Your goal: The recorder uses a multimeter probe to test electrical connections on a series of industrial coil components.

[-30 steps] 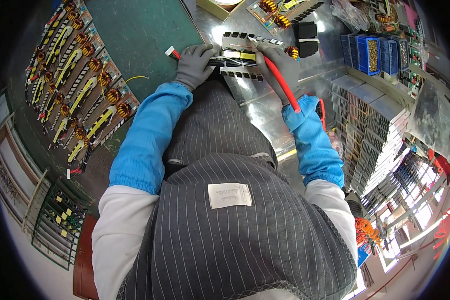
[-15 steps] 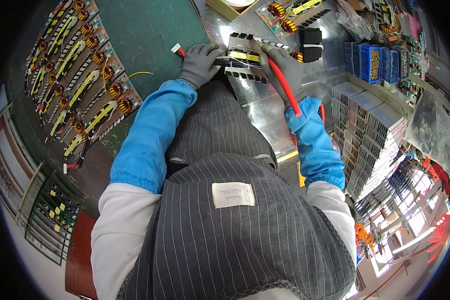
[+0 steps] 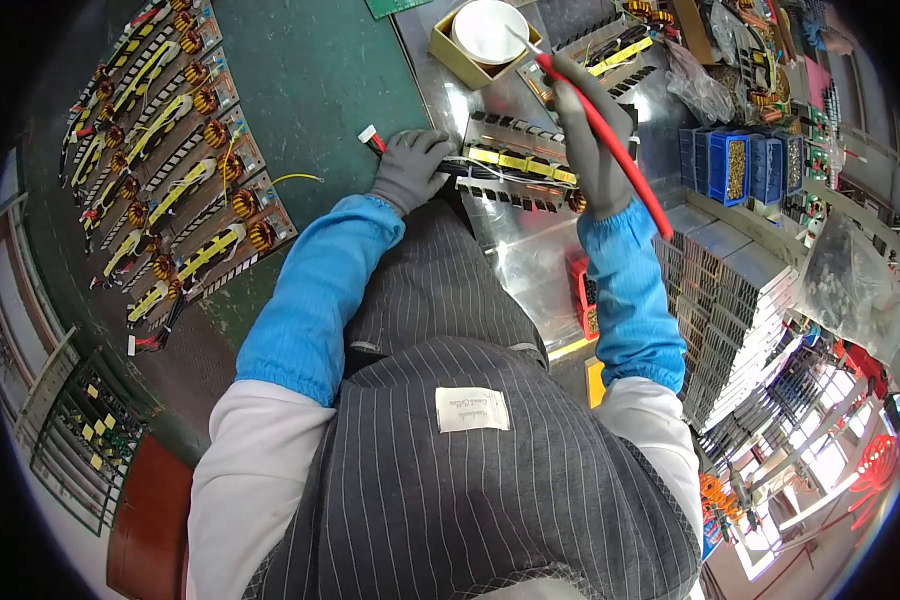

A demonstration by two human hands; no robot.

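Wearing blue oversleeves (image 3: 315,295) in the head view, you keep your two grey-gloved hands apart over the metal tabletop (image 3: 530,245).

Left hand (image 3: 410,170): bent over the black wires (image 3: 458,166) at the left end of a circuit board (image 3: 515,161); whether your fingers pinch the wires, you cannot tell. Just beyond them, a white connector (image 3: 369,134) on red leads.

Right hand (image 3: 592,150): closed around a red-handled tool (image 3: 625,160), slanting up and left. Its thin metal tip overlaps a white dish (image 3: 480,35); contact is unclear.

Circuit board: lying in front of you, between your hands, with dark-toothed metal strips along both long sides and a yellow-wrapped part (image 3: 520,163) along the middle.

Open box (image 3: 448,58): beyond the board, holding the dish.

To your left, on a green surface (image 3: 320,80): rows of similar boards (image 3: 195,180) with copper-coloured coils.

To your right: blue bins (image 3: 705,165), one filled with small brass-coloured pieces; stacked grey metal parts (image 3: 715,290); a crumpled clear bag (image 3: 698,88).
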